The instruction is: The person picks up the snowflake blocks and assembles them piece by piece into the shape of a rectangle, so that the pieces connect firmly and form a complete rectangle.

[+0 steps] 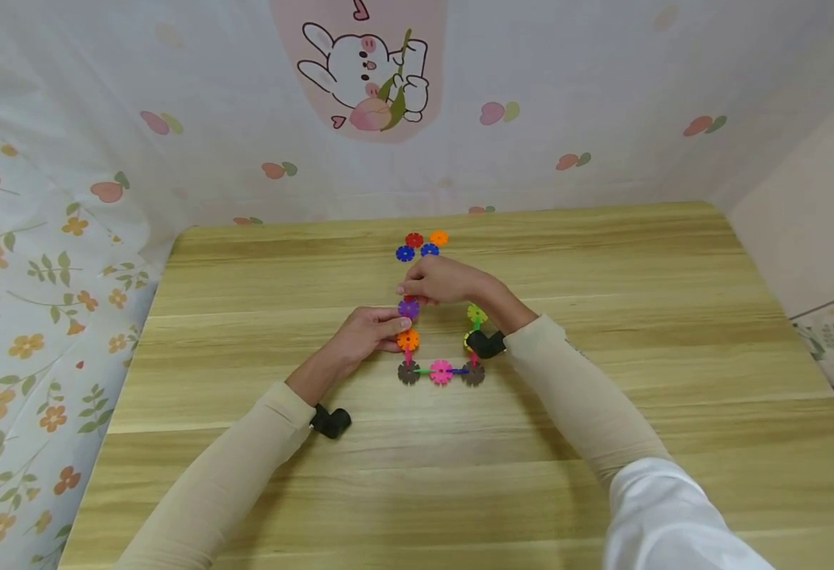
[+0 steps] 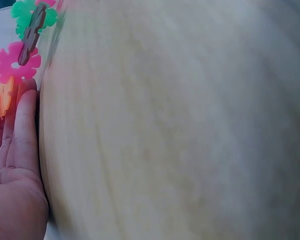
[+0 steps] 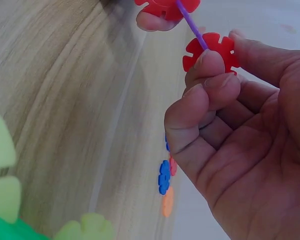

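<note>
A U-shaped chain of notched plastic snowflake discs lies on the table, its bottom row centred on a pink disc (image 1: pixel 441 372) between two dark discs (image 1: pixel 409 372). On the chain's left side my left hand (image 1: pixel 369 331) holds the linked pieces, thumb across the front near an orange disc (image 1: pixel 407 340) and the purple disc (image 1: pixel 408 307). At that side's upper end, my right hand (image 1: pixel 447 279) pinches a red disc (image 3: pixel 225 47) between thumb and fingers. This disc meets the purple disc's thin edge, with another red disc (image 3: pixel 162 9) on the purple one's other side.
Beyond the right hand lie several loose discs, among them a red disc (image 1: pixel 414 239), an orange disc (image 1: pixel 439 237) and a blue disc (image 1: pixel 405 253). The chain's right side ends in a yellow-green disc (image 1: pixel 477 314), below the right forearm. A patterned curtain (image 1: pixel 502 158) hangs behind the table.
</note>
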Available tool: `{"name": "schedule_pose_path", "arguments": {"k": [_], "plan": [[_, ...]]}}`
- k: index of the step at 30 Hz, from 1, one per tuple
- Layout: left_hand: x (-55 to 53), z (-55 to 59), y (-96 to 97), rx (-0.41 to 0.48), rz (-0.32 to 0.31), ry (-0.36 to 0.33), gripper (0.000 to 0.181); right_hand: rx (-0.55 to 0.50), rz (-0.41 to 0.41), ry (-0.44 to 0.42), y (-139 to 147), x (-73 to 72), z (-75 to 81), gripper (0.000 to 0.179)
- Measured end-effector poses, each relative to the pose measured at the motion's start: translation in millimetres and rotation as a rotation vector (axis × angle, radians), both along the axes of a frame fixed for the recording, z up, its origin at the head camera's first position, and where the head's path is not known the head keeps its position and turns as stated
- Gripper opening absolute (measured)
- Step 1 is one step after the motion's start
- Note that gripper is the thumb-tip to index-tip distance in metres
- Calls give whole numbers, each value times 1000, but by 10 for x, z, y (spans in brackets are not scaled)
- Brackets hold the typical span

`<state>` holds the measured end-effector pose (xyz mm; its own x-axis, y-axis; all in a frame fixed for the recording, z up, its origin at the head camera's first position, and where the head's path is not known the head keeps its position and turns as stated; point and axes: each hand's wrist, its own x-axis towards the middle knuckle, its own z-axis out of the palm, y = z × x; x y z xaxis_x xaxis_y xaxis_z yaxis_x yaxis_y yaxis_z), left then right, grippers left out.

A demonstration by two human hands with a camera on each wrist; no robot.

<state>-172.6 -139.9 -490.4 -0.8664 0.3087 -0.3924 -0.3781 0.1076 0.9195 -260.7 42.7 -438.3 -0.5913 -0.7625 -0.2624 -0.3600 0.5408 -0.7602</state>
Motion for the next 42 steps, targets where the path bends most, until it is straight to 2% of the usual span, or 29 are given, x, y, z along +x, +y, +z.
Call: {"name": "schedule_pose_path", "arguments": {"k": [8, 16, 24, 29, 31, 36, 42], "plan": [[-3, 7, -5, 2, 3, 2, 33, -16, -5, 10, 9, 4, -29, 35], [7, 32, -14, 17, 18, -6, 35, -61, -34, -50, 46, -28, -27, 41], [-1, 45, -6, 39, 16, -19, 34, -71, -167, -70, 127, -151, 20, 40], [6, 53, -1, 55, 28, -26, 32, -126, -308, -81, 202, -291, 58, 35], [9, 55, 1, 62, 32, -26, 32, -129, -361, -60, 237, -355, 56, 34], [12, 48, 3, 70, 33, -15, 32, -112, -446, -45, 314, -494, 28, 33], [17, 38, 6, 83, 35, -13, 30, -113, -534, -107, 350, -607, -59, 32]]}}
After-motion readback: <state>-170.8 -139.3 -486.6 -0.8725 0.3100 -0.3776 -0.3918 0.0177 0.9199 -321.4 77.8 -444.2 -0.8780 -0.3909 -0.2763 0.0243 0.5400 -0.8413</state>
